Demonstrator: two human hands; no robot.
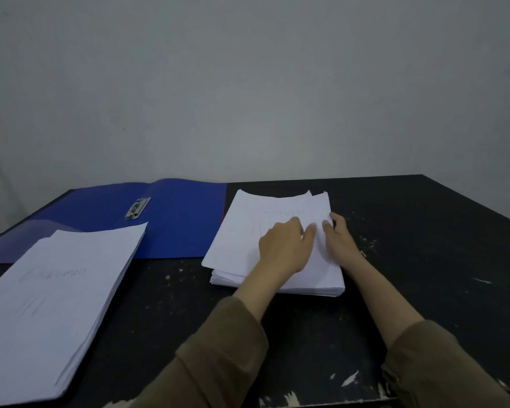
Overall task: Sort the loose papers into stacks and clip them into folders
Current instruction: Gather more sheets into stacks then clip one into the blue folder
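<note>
A thick stack of white papers (247,245) lies on the black table, right of centre, its top sheets slightly askew. My left hand (286,245) rests flat on top of this stack, thumb stretched to the right. My right hand (340,240) is at the stack's right edge, where thumb and fingers pinch the top sheet (277,207). An open blue folder (177,219) with a metal clip (137,208) lies at the back left. A second paper stack (50,295) sits on the folder's left flap, near the front left.
The black table (424,245) is scuffed with white marks; its back edge meets a plain grey wall (247,83). Bare tabletop extends to the right of the hands and between the two stacks.
</note>
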